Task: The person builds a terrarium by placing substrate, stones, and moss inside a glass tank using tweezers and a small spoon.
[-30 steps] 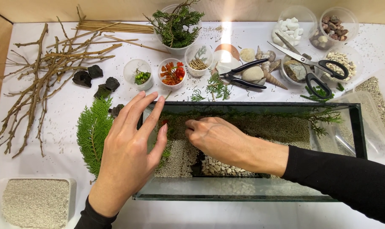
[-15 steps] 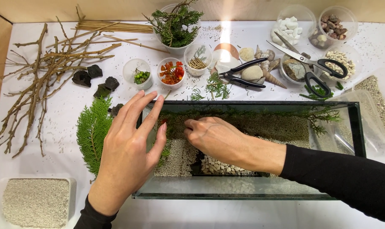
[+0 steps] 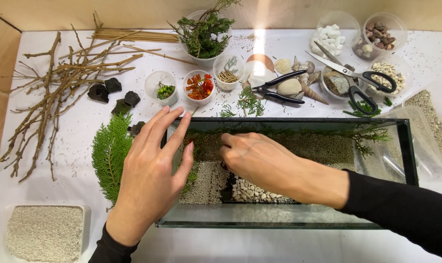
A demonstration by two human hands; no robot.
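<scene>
Over the left end of the long rectangular glass tank point(image 3: 284, 225), your left hand point(image 3: 150, 178) lies flat and open, fingers spread and pointing away from you, the palm resting on the tank's near-left corner and rim. Your right hand point(image 3: 267, 163) reaches in from the right, black sleeve across the tank's near wall, with the fingers curled down into the bed; whether they pinch anything you cannot tell, since the fingertips are hidden. Inside the tank lie pale sand, a darker brown soil band point(image 3: 323, 146) along the back, small white pebbles point(image 3: 252, 191) just under your right wrist, and green sprigs along the far wall. Beside your left hand, outside the glass, a flat green fern-like frond point(image 3: 109, 153) lies on the white table point(image 3: 75, 151). Near the left front corner sits a shallow tray of pale grit point(image 3: 45, 233). Behind the tank stand small clear cups: one with green bits point(image 3: 165, 90), one with red-orange petals point(image 3: 200, 87), one with tan slivers point(image 3: 227, 76). Farther right, bowls hold white stones point(image 3: 328, 38), brown stones point(image 3: 378, 31) and beige gravel point(image 3: 389, 73), with silver scissors point(image 3: 354, 74) laid across them
</scene>
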